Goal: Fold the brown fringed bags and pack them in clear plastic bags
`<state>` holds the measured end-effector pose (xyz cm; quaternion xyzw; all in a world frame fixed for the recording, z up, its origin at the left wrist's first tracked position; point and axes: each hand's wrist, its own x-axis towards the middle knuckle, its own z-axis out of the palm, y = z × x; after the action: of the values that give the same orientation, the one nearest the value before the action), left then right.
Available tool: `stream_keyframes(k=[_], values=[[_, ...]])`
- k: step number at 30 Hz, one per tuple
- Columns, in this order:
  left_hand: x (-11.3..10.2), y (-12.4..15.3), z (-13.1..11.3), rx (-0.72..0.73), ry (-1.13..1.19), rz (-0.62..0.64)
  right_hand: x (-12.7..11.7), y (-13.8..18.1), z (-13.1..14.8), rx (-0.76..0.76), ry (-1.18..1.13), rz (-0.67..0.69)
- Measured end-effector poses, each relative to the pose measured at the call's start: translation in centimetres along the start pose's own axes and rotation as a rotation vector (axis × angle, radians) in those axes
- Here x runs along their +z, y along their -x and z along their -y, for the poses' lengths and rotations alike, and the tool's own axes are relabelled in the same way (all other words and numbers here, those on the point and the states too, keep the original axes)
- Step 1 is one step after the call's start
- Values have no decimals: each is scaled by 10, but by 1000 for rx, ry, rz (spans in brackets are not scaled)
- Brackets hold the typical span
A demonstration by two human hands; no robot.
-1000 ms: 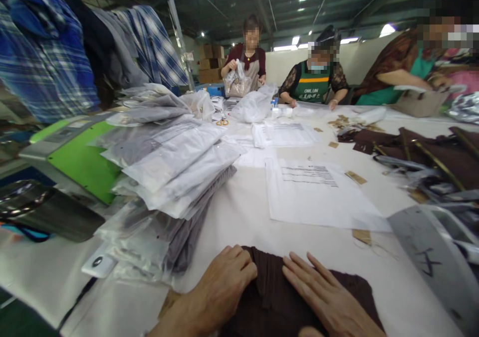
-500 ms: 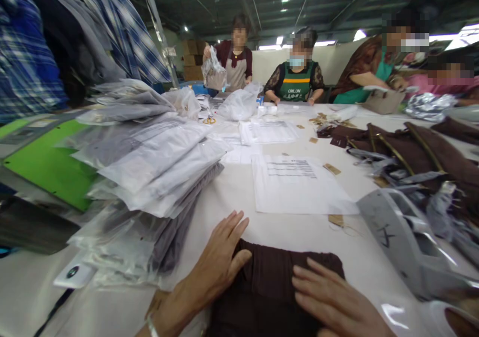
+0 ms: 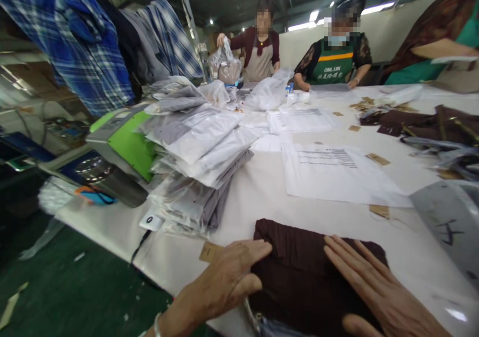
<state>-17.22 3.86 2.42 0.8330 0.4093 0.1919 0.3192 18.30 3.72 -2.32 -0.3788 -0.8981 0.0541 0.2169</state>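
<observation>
Dark brown cloth bundle (image 3: 299, 277) lay on the white table (image 3: 258, 192) at the near side, between the person's hands and partly under the right one; matte, soft-looking fabric, roughly rectangular with rounded far corners, fine puckers and creases running along the far edge, smoother and darker toward the middle. Left hand (image 3: 228, 269) sat at the bundle's left edge, fingers straight and held together, thumb apart, no grip on anything; pale bangle (image 3: 157, 324) at its wrist. Right hand (image 3: 377, 282) was spread nearly flat over the right part, fingers extended, not grasping. Small brown card tag (image 3: 209, 252) lay just beside the left hand. Beyond the left hand, a slumped stack of clear plastic bags (image 3: 205, 142), glossy and wrinkled, grey fabric inside. Printed white sheet (image 3: 340, 172), flat, past the bundle; smooth grey panel (image 3: 445, 222) with a dark handwritten mark stood tilted at right; shiny metal flask (image 3: 119, 185), cylindrical, lay left of the stack
</observation>
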Motion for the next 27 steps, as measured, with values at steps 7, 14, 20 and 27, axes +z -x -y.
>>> stream_keyframes(k=[7,14,20,27], values=[[-2,70,50,-188,-347,-330,35,-10,29,-180,212,-55],[11,37,54,104,-691,-487,50,-25,23,-102,327,29],[16,17,23,308,-587,-421,48,-31,23,-92,305,42],[10,63,65,24,-815,-339,41,-42,36,-151,354,-126]])
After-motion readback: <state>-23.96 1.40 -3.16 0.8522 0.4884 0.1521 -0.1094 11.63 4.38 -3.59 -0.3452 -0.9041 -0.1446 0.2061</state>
